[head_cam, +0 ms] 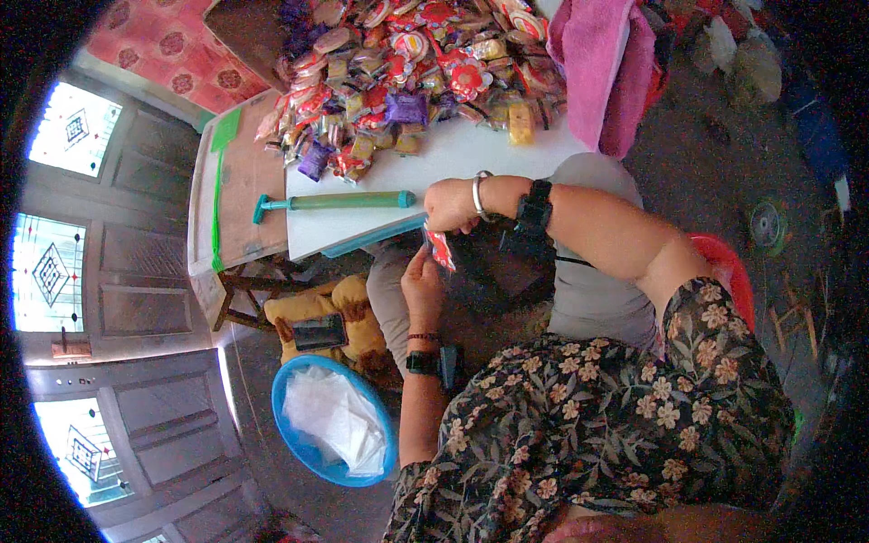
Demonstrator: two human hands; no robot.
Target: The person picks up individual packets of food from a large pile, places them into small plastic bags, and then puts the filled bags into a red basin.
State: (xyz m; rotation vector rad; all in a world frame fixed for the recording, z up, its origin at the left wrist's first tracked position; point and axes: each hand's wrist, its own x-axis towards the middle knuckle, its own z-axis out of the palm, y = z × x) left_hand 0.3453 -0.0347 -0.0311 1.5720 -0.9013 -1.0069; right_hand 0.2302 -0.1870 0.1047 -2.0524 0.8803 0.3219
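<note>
My left hand (423, 279) pinches the edge of a small red and clear plastic packet (441, 251) between thumb and fingertips. Bent over its upper end is my right hand (451, 206), whose curled fingers appear to grip the packet too, though the fingertips are partly hidden. Both hands are just off the near edge of a white tabletop (468, 153), above my lap. Right beside my right hand lies a green hand pump (346, 201) with a teal T-handle. Beyond it spreads a large heap of wrapped snack packets (407, 75), red, purple and yellow.
A blue basin (280, 434) holding clear plastic bags (333, 421) stands at lower left. Near it, a dark phone or tablet (319, 332) rests on a yellow plush cushion (353, 298). A green fly swatter (225, 132) lies at the table's left; a pink towel (597, 68) hangs at its right.
</note>
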